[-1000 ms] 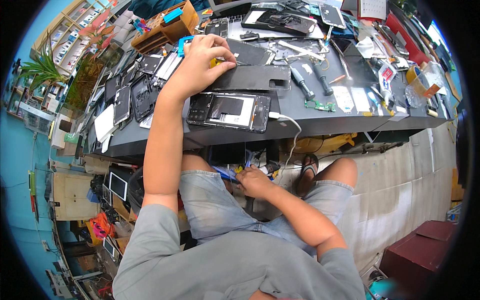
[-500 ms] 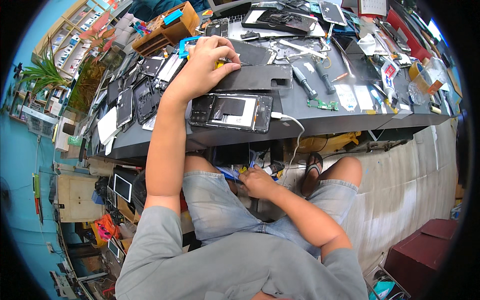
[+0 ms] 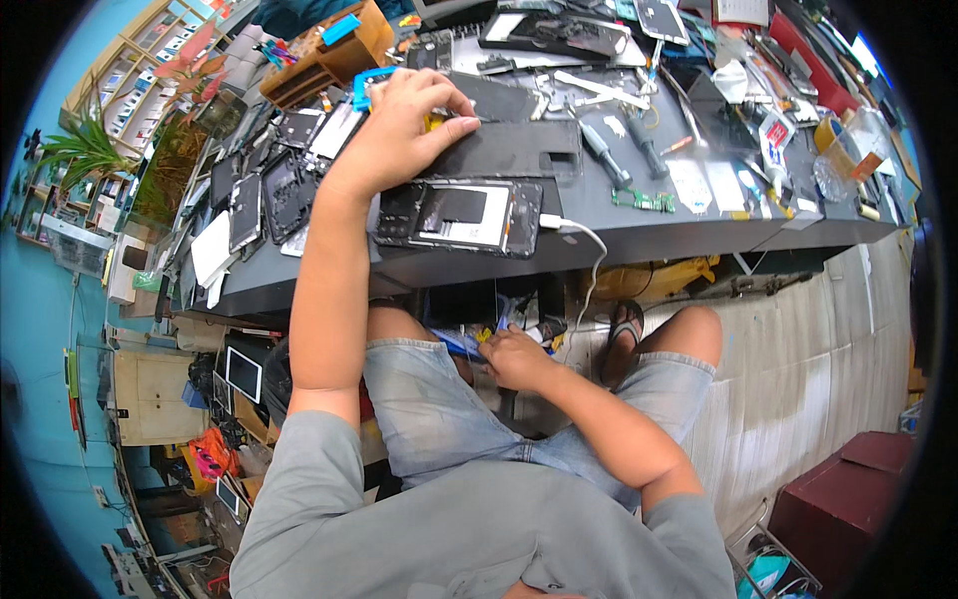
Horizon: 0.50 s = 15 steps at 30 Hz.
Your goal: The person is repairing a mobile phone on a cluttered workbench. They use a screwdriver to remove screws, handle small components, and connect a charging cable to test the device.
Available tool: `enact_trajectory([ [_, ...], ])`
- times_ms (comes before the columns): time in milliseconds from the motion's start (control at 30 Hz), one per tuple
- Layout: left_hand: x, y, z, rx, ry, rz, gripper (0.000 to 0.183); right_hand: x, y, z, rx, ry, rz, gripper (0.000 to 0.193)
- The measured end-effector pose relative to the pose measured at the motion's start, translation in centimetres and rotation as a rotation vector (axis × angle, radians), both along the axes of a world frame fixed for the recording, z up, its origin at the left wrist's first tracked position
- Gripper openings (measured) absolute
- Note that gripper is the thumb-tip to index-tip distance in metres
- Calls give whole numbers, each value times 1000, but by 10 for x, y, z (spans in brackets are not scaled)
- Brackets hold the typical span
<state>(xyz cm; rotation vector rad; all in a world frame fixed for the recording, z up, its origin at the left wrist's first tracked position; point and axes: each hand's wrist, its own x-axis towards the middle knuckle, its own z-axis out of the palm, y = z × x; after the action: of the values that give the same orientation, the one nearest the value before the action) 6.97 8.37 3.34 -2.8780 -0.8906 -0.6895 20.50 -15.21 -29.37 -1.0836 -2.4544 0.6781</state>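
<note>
My left hand (image 3: 414, 125) rests on the desk, its thumb and fingers apart and loosely bent. It lies at the left end of a flat dark phone back cover (image 3: 509, 150), with a bit of yellow showing under the palm. Just in front of it lies an opened phone (image 3: 464, 218), its insides and pale battery area facing up, with a white cable (image 3: 589, 238) plugged into its right end. Below the desk edge, my right hand (image 3: 514, 359) is closed between my knees, beside a blue container (image 3: 459, 342) with yellow things in it. What its fingers hold is hidden.
Phone frames (image 3: 286, 190) and other parts crowd the desk's left side. Two grey screwdrivers (image 3: 606, 157) and a green circuit board (image 3: 644, 201) lie to the right, near a white tube (image 3: 775, 150). A wooden organizer (image 3: 339, 55) stands at the back left.
The view has shifted slightly, so the desk sits a little higher. Both hands stay in nearly the same places, and the phone and cover have not visibly moved on the desk.
</note>
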Motion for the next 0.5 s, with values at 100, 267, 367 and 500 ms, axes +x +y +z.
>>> enact_trajectory([
  [100,4,4,0,36,49,-10,21,1,1,4,-3,68,-29,21],
  [267,4,1,5,-40,-62,-8,18,-4,-1,0,38,66,-16,23],
  [367,4,1,9,-114,-138,3,19,-3,0,0,23,63,-23,21],
  [500,7,2,12,-85,-213,-13,16,-2,0,1,35,80,-17,20],
])
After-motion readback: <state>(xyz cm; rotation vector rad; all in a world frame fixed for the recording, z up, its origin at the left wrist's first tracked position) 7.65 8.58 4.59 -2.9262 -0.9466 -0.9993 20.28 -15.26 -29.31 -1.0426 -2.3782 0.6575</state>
